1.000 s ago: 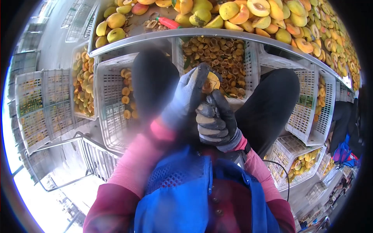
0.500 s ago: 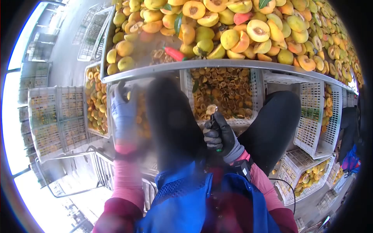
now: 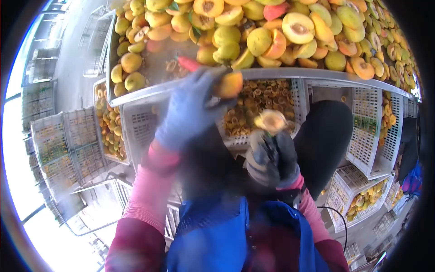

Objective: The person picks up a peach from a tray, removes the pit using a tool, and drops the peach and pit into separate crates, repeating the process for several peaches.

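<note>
My left hand (image 3: 188,106), in a blue-grey glove smeared by motion, is closed around an orange-yellow peach (image 3: 232,85) in front of the tray's front edge. Whether this peach is whole or halved I cannot tell. My right hand (image 3: 273,156), in a grey and black glove, is closed in a fist between the knees, around a small dark-handled pitting tool mostly hidden by the fingers. A blurred piece of cut peach with a hollow middle (image 3: 273,120) shows just above this fist. Beyond the hands, a metal tray (image 3: 290,74) bears many whole and halved peaches (image 3: 298,27).
Below the tray, a white crate (image 3: 301,97) holds cut-out pit pieces (image 3: 267,97). A red-handled tool (image 3: 188,63) lies on the tray, partly behind my left hand. Crates of peaches stand at left (image 3: 111,129) and right (image 3: 364,199). A cable (image 3: 344,226) hangs by my right arm.
My left hand has come up and right from beside the left knee and now holds a peach. My right hand has risen slightly, moving right. The view has shifted a little.
</note>
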Demonstrator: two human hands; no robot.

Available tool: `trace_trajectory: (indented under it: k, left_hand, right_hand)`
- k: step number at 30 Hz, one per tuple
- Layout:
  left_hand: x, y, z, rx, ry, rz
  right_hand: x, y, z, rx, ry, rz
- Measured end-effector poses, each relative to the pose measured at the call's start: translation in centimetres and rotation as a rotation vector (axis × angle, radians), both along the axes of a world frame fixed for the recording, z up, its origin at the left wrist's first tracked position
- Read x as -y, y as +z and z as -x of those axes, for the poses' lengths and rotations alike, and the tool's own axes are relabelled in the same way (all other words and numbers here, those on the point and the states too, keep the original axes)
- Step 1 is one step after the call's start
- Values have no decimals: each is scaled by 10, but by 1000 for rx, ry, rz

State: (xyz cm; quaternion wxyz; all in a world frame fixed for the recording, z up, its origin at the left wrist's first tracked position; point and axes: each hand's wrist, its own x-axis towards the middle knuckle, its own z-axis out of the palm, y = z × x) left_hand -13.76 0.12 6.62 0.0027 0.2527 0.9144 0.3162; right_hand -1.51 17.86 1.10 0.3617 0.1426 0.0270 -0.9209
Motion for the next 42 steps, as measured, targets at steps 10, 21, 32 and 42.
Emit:
trace_trajectory:
  k: [10,21,32,42]
  left_hand:
    - [23,-9,-73,37,-269,-59]
    - [8,-77,-126,98,182,-366]
    - [0,-78,-139,-362,295,-133]
    - [-32,-35,-136,162,602,-839]
  right_hand:
    - [24,-3,4,-6,110,-474]
    - [35,0,-14,-305,-401,-821]
    - [39,9,-58,-1125,-262,-1922]
    - [46,16,-52,-985,-394,-1851]
